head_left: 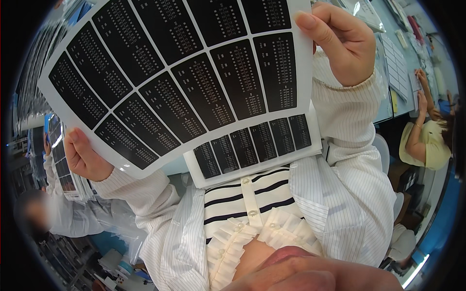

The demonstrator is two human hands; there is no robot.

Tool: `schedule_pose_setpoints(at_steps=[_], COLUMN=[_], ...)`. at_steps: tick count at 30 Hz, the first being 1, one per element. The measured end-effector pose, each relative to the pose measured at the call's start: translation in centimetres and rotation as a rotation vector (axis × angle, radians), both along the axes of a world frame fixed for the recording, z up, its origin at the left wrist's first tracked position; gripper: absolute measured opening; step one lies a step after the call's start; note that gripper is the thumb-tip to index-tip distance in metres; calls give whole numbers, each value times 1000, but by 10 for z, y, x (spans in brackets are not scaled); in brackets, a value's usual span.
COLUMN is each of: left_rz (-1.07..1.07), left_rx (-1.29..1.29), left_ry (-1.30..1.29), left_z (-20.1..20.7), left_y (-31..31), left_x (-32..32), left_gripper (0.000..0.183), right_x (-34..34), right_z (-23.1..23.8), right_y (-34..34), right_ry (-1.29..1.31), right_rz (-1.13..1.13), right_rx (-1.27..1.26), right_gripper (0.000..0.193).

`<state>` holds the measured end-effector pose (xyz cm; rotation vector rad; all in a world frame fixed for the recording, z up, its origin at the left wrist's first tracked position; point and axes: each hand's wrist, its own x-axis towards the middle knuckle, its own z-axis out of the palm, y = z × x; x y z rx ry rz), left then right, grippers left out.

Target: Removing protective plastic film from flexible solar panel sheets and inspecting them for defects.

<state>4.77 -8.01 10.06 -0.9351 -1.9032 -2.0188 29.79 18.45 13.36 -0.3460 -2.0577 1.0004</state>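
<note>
A large white-edged sheet [208, 82] with rows of black printed panels is held up in front of me, tilted, between both hands. My left hand [87, 155] pinches its lower left corner, thumb on the near face. At its upper right edge, my right hand [342, 43] grips it with the thumb in front and the fingers curled behind. Below the raised sheet, close to my body, lies a stack of similar sheets [252, 172] with black panels. The raised sheet hides the far part of that stack.
At the right, a table [410, 53] bears white gridded sheets [394, 68] and other items; a person in a yellow top [422, 145] works there. Another person in white [77, 218] is at the left, beside hanging or stacked sheets [63, 169]. Stools stand behind me.
</note>
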Motion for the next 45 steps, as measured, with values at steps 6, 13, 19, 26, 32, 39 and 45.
schedule_pose_setpoints(at_steps=[6, 13, 19, 26, 32, 39, 45], left_rz=[-32, -18, -17, -10, -82, -65, -76], left_rx=[-4, 19, -24, -73, -24, -41, -24], left_ry=[-7, 8, 57, 62, 59, 55, 64], left_z=[2, 3, 4, 7, 9, 8, 8], left_y=[0, 1, 3, 5, 15, 12, 15], left_x=[-2, -2, -1, 5, 6, 6, 9], left_gripper=[22, 23, 28, 30, 29, 30, 30], right_x=[-2, -2, -1, 0, 19, 9, 22], right_z=[3, 5, 5, -8, -1, 0, -9], right_y=[-3, -6, -4, 2, 17, 6, 23], right_ry=[21, 30, 46, 150, 5, 99, 29], right_rz=[-34, -16, -7, 26, 80, 9, 84], right_rx=[-26, -94, -72, -191, 71, -120, 47], right_gripper=[21, 22, 22, 19, 18, 16, 17])
